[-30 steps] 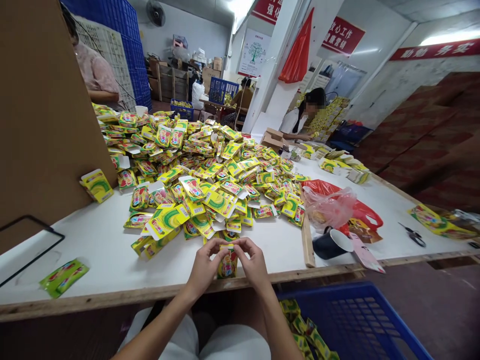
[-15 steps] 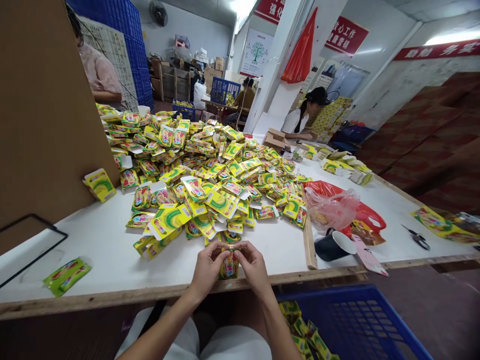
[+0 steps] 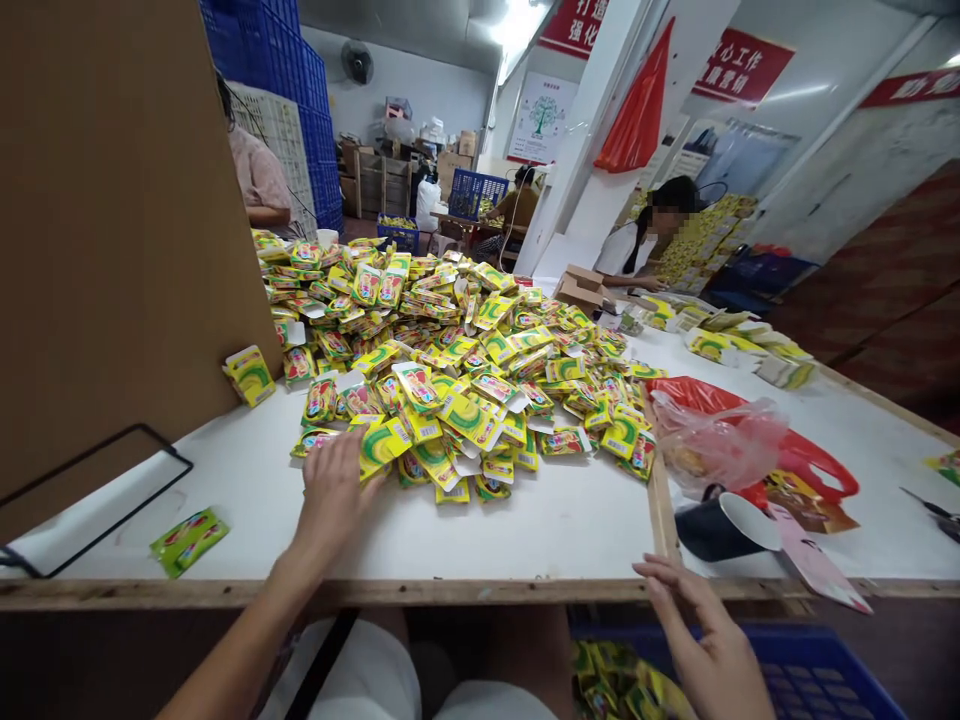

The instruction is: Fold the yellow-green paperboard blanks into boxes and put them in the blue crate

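At the near left edge of a heap of small yellow printed boxes (image 3: 461, 415), my left hand (image 3: 330, 500) curls its fingers over a yellow box (image 3: 384, 445). Its palm hides part of that box and whatever lies under it. My right hand (image 3: 705, 640) is over the blue basket (image 3: 817, 660) below the table edge, fingers apart and nothing in them. Yellow boxes (image 3: 615, 675) lie inside the basket, partly covered by the hand.
A dark mug (image 3: 720, 525) lies by a pink phone-like item (image 3: 814, 555) and red plastic bags (image 3: 817, 460). A wooden strip (image 3: 660, 500) divides the white table. A green packet (image 3: 189, 540) and a cardboard panel (image 3: 135, 250) stand left. Co-workers sit beyond.
The small box held by both hands at the table edge is gone from there. My left hand has moved left to the heap, my right hand right over the basket. The view has shifted left.
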Demonstrator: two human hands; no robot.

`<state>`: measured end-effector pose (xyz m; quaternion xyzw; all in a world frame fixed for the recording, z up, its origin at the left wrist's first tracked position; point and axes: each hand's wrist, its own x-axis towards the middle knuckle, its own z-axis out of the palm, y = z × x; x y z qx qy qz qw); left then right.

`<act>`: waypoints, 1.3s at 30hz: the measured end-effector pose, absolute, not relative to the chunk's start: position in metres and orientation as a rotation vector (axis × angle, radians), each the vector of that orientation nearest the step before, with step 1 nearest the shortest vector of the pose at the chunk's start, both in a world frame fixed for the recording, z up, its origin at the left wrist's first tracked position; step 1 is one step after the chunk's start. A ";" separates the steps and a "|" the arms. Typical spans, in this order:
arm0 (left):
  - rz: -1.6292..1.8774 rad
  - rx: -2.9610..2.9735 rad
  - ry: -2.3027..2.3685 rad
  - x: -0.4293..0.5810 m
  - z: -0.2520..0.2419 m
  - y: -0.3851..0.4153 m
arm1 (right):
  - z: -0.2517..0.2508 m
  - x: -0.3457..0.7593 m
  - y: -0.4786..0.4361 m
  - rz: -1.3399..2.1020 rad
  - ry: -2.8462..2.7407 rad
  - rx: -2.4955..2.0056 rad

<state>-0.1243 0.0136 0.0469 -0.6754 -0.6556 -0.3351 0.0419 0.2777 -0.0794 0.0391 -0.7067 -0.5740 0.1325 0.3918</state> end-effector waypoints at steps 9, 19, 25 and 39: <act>-1.138 -2.721 -1.791 -0.081 0.089 -0.016 | 0.042 0.120 -0.054 0.426 -1.715 -1.318; -2.186 -2.810 -1.916 -0.033 0.007 -0.012 | -0.009 0.115 -0.029 1.042 -1.168 -1.101; -2.091 -2.924 -1.934 -0.033 0.004 -0.009 | -0.008 0.126 -0.025 0.973 -1.299 -1.157; -2.240 -2.842 -1.856 -0.027 0.009 -0.008 | 0.004 0.129 -0.010 0.819 -1.479 -1.154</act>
